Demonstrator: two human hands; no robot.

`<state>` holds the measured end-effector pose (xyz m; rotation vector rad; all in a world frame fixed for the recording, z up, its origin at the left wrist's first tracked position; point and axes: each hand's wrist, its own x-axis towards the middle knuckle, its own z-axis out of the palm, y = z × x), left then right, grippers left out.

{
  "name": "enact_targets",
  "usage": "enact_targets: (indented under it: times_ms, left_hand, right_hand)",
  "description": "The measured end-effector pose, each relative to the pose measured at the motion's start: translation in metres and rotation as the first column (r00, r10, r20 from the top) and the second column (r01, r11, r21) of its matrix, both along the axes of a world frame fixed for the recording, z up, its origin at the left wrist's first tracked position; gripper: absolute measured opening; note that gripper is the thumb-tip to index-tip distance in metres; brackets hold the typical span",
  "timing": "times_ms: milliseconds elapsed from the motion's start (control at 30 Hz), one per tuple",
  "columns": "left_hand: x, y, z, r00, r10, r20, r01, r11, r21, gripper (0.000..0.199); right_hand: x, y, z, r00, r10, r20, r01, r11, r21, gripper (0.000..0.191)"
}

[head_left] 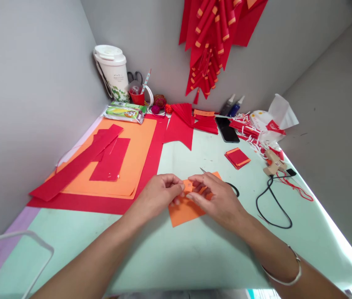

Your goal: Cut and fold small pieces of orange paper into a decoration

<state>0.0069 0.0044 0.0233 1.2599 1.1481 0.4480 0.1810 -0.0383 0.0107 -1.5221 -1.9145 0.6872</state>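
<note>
A small orange piece (188,185) sits directly between the hands, above an orange sheet (186,211) — its long axis too hidden to tell. The left hand (163,192) pinches its near-left edge; the right hand (218,199) curls at the opposite edge, its grip unclear. Both are about equally near. The sheet, flat, matte and straight-edged, lies askew beneath them on the smooth, pale desk (176,261). Left of the hands lies a long red strip (79,162) — flat, tapered; beyond the right, a squarish red-and-orange stack (237,158).

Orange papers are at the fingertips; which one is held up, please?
The small orange piece, pinched in the left hand; the larger sheet lies beneath it.
</note>
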Motion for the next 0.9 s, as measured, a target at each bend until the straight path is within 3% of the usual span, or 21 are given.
enact_targets:
  times_ms: [333,733,900]
  left_hand:
    - [-0.001,0.001,-0.006,0.995,-0.012,0.097,0.017,0.999,-0.051,0.013]
    - [-0.001,0.000,-0.008,0.994,-0.030,0.104,0.034,0.999,-0.038,0.014]
    - [-0.003,0.003,0.002,0.997,0.070,0.026,-0.071,0.997,0.031,0.016]
  right_hand:
    - [0.000,-0.002,-0.001,1.000,-0.017,-0.011,0.017,1.000,0.009,0.021]
    - [-0.001,-0.002,-0.001,0.998,-0.021,-0.067,0.021,1.000,-0.012,0.022]
    - [0.005,0.004,-0.005,0.992,-0.074,-0.100,0.063,0.992,-0.112,0.032]
